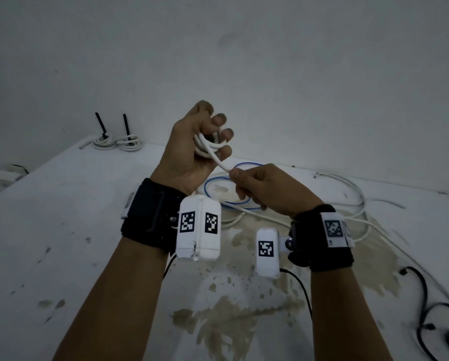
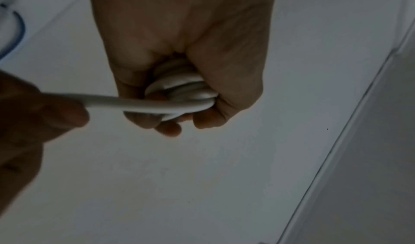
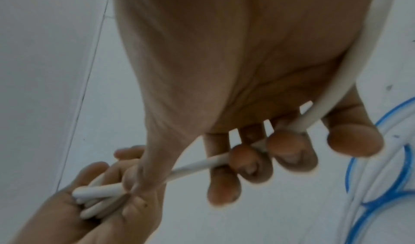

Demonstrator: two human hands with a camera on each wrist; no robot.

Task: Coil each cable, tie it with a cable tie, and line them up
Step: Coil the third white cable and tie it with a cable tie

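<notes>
A white counter (image 1: 62,230), stained brown near its middle, meets a plain grey wall (image 1: 296,61). Far left lie two coiled white cables (image 1: 118,142) with black ties. The left hand (image 1: 192,149) grasps a small coil of the white cable (image 1: 224,166); the right hand (image 1: 265,186) pinches its free length. Only the head view shows a black cable (image 1: 424,303) near right. The right wrist view shows the blue cable (image 3: 381,185) beside white strands.

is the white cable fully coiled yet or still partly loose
Partly loose: the left hand holds a few loops of the white cable, and the right hand grips its uncoiled length.
</notes>
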